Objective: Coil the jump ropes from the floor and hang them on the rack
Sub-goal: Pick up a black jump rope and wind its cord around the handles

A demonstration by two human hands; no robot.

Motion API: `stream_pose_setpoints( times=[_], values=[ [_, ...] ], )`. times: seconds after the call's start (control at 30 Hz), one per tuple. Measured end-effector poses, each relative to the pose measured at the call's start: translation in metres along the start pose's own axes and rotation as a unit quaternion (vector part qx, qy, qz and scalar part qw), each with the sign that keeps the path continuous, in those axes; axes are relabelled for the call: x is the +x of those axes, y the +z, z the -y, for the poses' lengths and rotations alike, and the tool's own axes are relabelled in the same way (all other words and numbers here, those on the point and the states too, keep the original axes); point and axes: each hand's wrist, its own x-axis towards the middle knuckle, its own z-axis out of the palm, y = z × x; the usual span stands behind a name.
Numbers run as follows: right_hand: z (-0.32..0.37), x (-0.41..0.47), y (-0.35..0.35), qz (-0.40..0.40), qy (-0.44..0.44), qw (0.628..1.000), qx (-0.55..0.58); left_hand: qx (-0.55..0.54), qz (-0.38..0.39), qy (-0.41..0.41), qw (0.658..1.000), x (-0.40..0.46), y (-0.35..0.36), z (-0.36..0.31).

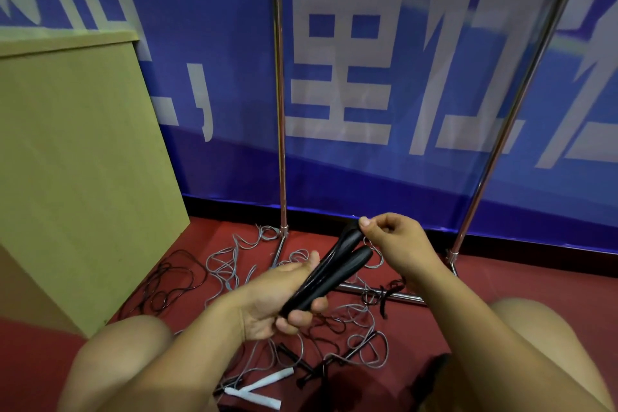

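Note:
My left hand [279, 303] grips two black jump-rope handles [329, 273] side by side, their tips pointing up and to the right. At the upper handle's tip, my right hand [398, 239] pinches it, or the thin cord there, between thumb and fingers. Grey and black rope cords [227, 264] lie tangled on the red floor below. A pair of white handles [259, 390] and several slim black handles [301, 365] lie near my knees. The chrome rack [280, 110] stands straight ahead; its top bar is out of view.
A tan wooden cabinet [77, 160] stands at the left, close to the cords. A blue banner wall [384, 77] backs the rack. The rack's base bar [378, 293] crosses the floor among the cords. My bare knees frame the bottom of the view.

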Motion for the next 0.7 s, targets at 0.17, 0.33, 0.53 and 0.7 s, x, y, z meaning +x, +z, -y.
stream_pose_setpoints(
  times=[0.17,0.33,0.53,0.7],
  values=[
    [-0.006,0.002,0.005,0.03,0.001,0.998,-0.051,-0.009,0.067,0.039,0.997,-0.002,-0.004,0.0],
    [-0.006,-0.004,0.007,0.094,-0.013,0.982,-0.164,-0.029,0.118,0.089,0.989,-0.005,-0.004,0.0],
    [-0.007,-0.005,0.011,0.125,-0.014,0.976,-0.179,-0.055,0.162,0.129,0.977,-0.003,-0.007,0.002],
    [-0.003,-0.01,0.016,0.142,0.015,0.986,-0.083,-0.129,0.008,0.182,0.975,0.001,-0.001,-0.005]
  ],
)
